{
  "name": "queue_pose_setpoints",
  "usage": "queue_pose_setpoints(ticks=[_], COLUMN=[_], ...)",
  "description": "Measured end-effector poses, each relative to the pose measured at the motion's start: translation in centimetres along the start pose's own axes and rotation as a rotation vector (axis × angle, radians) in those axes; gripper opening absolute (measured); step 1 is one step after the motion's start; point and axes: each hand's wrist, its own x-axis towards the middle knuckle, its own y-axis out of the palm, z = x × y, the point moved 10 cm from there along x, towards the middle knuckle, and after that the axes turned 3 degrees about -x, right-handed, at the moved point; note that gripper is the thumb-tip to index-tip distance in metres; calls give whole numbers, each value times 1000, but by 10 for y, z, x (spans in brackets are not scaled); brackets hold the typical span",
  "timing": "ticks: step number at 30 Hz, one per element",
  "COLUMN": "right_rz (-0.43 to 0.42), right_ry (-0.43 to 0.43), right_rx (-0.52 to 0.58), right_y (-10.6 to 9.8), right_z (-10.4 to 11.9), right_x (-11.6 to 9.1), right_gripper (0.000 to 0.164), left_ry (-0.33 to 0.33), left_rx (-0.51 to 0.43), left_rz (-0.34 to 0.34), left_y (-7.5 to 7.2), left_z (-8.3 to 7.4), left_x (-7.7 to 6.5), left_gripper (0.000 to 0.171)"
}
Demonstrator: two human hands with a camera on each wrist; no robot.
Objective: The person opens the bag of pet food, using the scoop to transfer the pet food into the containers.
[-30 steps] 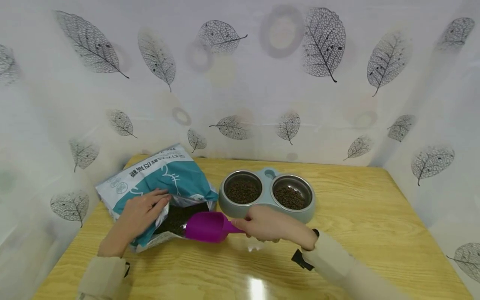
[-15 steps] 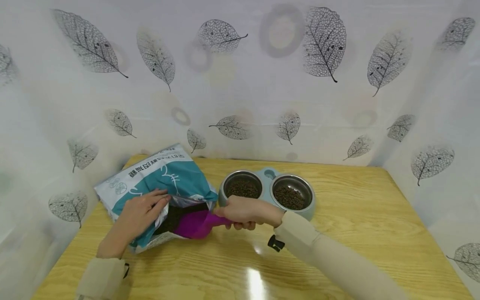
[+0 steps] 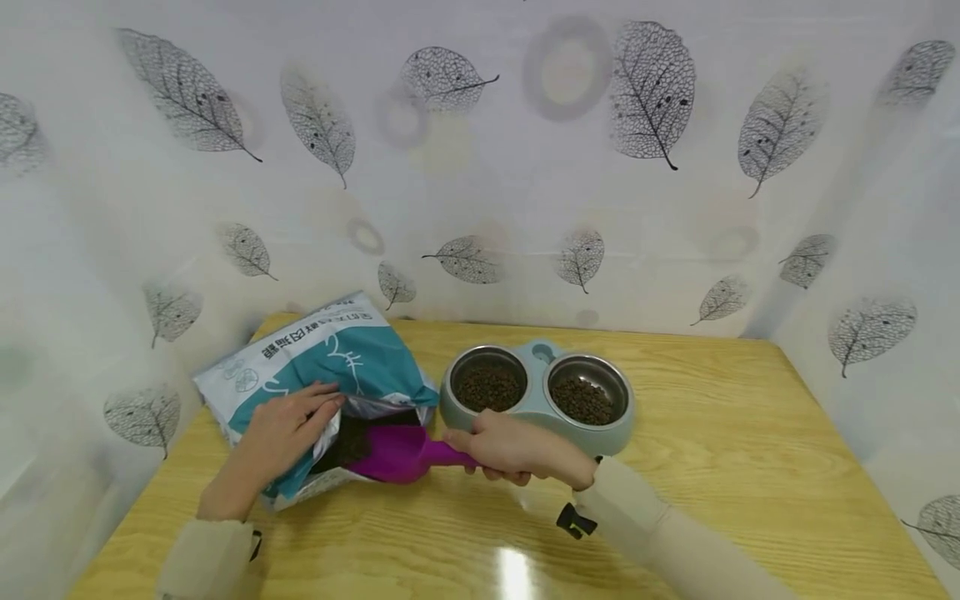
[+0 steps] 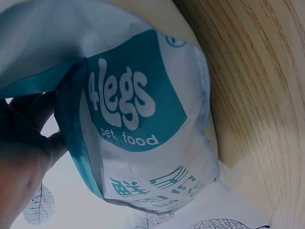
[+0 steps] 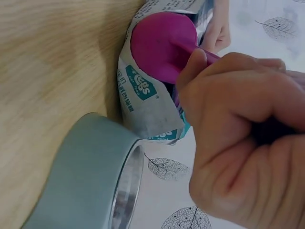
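Note:
My right hand (image 3: 517, 450) grips the handle of a magenta scoop (image 3: 401, 454). The scoop's front end is inside the mouth of a teal and white pet food bag (image 3: 352, 346), over dark kibble (image 3: 348, 442). Lying on its side at the left, the bag has its mouth toward the scoop. My left hand (image 3: 281, 429) holds the upper edge of that mouth; in the left wrist view its fingers and thumb (image 4: 57, 145) are at the teal fold. From the right wrist view, the rounded back of the scoop (image 5: 159, 45) shows at the bag's opening.
Just behind my right hand stands a pale blue-green double feeder (image 3: 534, 400). Its two steel bowls (image 3: 592, 367) both contain brown kibble. The wooden table (image 3: 712, 467) ends at a leaf-patterned backdrop (image 3: 495, 183) behind and at the sides.
My right hand pushed the scoop leftward into the bag's mouth, then drew it back slightly to the right. The left hand stayed at the bag's edge.

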Motion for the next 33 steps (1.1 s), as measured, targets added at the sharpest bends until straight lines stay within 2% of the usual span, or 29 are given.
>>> queue_pose_setpoints(ticks=[6, 12, 21, 33], right_rz=[-28, -50, -64, -126], right_ry=[-30, -131, -216, -265], right_rx=[69, 93, 166, 196], right_y=[0, -3, -8, -22], right_z=[-17, -29, -35, -47], right_x=[-15, -22, -34, -47], right_gripper=[58, 61, 62, 55], left_ry=[5, 6, -18, 11], left_rx=[7, 6, -4, -13], left_rz=[-3, -7, 3, -11], left_y=[1, 0, 1, 1], left_z=[0, 1, 1, 0], left_x=[1, 1, 1, 0], left_gripper=[33, 32, 34, 32])
